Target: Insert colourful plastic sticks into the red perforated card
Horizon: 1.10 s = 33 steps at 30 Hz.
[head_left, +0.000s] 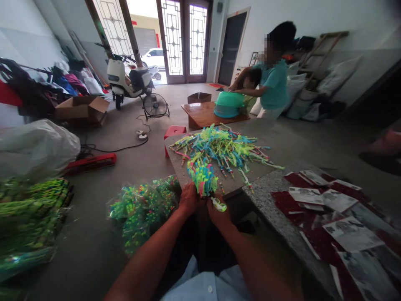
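A thick bundle of colourful plastic strips (203, 177), in yellow-green, blue and pink, stands at the near edge of the grey table. My left hand (189, 198) is closed around the bundle's left side near its lower end. On the other side, my right hand (219, 215) is closed with a single yellow-green looped strip (219, 205) at its fingers. The right fingertips are partly hidden, close to the foot of the bundle. Just beyond lies a loose heap of similar strips (219, 144), some with small beaded ends hanging toward me.
Printed cards and dark red packets (340, 200) cover the granite top at right. Bagged strips (147, 205) lie left of my arm. A red stool (175, 131) touches the table's far left. Two people stand by a low wooden table (200, 113) with a green basin (230, 99).
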### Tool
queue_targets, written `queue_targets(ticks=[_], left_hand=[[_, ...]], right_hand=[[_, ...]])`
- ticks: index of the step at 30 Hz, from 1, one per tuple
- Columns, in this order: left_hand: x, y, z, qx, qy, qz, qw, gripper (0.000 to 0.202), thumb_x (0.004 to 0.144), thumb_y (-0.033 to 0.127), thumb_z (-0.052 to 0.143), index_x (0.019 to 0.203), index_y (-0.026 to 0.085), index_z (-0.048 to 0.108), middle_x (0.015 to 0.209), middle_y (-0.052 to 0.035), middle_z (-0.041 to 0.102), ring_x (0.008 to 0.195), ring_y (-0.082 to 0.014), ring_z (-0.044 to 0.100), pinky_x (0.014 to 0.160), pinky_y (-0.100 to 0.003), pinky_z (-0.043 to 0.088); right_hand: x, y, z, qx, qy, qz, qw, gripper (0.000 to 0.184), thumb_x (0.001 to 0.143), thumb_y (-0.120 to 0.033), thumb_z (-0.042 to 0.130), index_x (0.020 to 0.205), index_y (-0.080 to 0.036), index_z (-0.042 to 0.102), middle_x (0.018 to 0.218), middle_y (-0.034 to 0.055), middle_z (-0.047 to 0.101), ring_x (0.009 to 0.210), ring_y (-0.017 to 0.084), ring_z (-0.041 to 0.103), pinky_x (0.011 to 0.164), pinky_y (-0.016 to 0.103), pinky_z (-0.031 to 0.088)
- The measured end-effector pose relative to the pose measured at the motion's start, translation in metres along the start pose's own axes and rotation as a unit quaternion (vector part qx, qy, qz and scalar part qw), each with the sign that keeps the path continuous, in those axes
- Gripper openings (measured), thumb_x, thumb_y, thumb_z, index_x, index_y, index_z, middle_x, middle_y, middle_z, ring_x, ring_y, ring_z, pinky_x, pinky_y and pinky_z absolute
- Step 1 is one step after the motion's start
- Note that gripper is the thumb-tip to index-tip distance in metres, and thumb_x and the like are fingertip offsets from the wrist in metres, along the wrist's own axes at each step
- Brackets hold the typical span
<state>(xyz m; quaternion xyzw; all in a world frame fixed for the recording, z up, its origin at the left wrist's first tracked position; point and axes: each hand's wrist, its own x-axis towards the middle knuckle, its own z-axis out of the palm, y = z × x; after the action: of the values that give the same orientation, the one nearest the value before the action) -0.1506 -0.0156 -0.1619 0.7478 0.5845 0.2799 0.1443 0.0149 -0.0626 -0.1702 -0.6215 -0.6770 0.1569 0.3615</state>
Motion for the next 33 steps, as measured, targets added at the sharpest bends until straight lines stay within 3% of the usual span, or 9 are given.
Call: queue_targets(ticks=[5,13,21,24,28,33], left_hand=[[0.0,-0.002,0.001,-0.007,0.009,0.015,1.0,0.063,0.08,0.045,0.082,0.134,0.024,0.06,0.132,-0.0132,0.066,0.133,-0.0347,0.057,0.12,-0.049,0.04],[-0.001,-0.004,0.003,-0.008,0.0,0.012,1.0,0.072,0.076,0.051,0.085,0.136,0.021,0.058,0.131,-0.0147,0.066,0.132,-0.0371,0.058,0.123,-0.053,0.036],[-0.001,-0.007,0.008,0.0,0.013,0.013,1.0,0.07,0.077,0.052,0.084,0.135,0.023,0.059,0.132,-0.0136,0.066,0.132,-0.0362,0.057,0.118,-0.05,0.042],[-0.001,-0.007,0.007,0.007,0.01,0.017,1.0,0.071,0.078,0.053,0.084,0.136,0.024,0.057,0.132,-0.0119,0.066,0.132,-0.0348,0.058,0.12,-0.051,0.041],[-0.001,-0.005,0.004,0.012,0.012,0.018,1.0,0.069,0.077,0.057,0.083,0.132,0.024,0.059,0.13,-0.0118,0.066,0.132,-0.0345,0.058,0.12,-0.051,0.041],[-0.001,-0.005,0.003,0.006,0.015,0.02,1.0,0.067,0.076,0.059,0.084,0.127,0.022,0.061,0.127,-0.0132,0.067,0.129,-0.036,0.06,0.115,-0.051,0.045]], right_hand=[[0.003,-0.004,0.0,-0.016,-0.027,0.042,0.999,0.026,0.103,-0.029,0.05,0.118,-0.014,0.065,0.101,0.0185,0.072,0.089,0.028,0.069,0.078,0.037,0.051],[0.018,-0.012,-0.031,-0.126,-0.104,0.002,0.987,0.024,0.102,-0.025,0.057,0.118,-0.018,0.074,0.108,0.0137,0.076,0.102,0.028,0.072,0.083,0.032,0.05],[0.021,-0.011,-0.035,-0.148,-0.119,-0.002,0.982,0.025,0.103,-0.028,0.057,0.109,-0.019,0.079,0.103,0.0136,0.078,0.096,0.026,0.074,0.079,0.03,0.048],[0.02,-0.005,-0.035,-0.109,-0.113,-0.014,0.988,0.025,0.103,-0.028,0.056,0.11,-0.019,0.079,0.105,0.0134,0.078,0.1,0.026,0.073,0.082,0.031,0.049],[0.017,0.002,-0.033,0.017,-0.079,-0.024,0.996,0.026,0.101,-0.03,0.055,0.116,-0.02,0.074,0.108,0.0102,0.078,0.1,0.024,0.072,0.085,0.032,0.051],[0.016,0.005,-0.032,0.127,-0.009,0.004,0.992,0.031,0.095,-0.049,0.058,0.093,-0.02,0.069,0.086,0.0073,0.074,0.079,0.022,0.067,0.074,0.032,0.052]])
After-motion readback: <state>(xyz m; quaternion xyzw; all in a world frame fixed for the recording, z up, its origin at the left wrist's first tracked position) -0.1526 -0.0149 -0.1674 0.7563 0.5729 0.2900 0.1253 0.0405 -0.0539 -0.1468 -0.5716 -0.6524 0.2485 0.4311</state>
